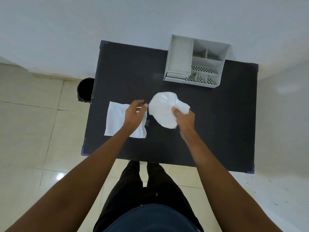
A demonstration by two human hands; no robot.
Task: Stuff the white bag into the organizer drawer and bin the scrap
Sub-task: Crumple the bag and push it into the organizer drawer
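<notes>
A puffed-up white bag [163, 109] lies on the middle of the black table [209, 124]. My right hand [184, 118] grips its bunched neck at the right side. My left hand [134, 113] hovers over a flat white sheet [117, 120] to the left of the bag, fingers apart and curled, holding nothing that I can see. The white desk organizer [195, 61] stands at the table's far right, with open compartments on top and a small drawer [175, 76] at its front left, which looks slightly pulled out.
A black waste bin [85, 89] stands on the tiled floor just off the table's left edge. The wall runs behind the table. My legs are at the table's near edge.
</notes>
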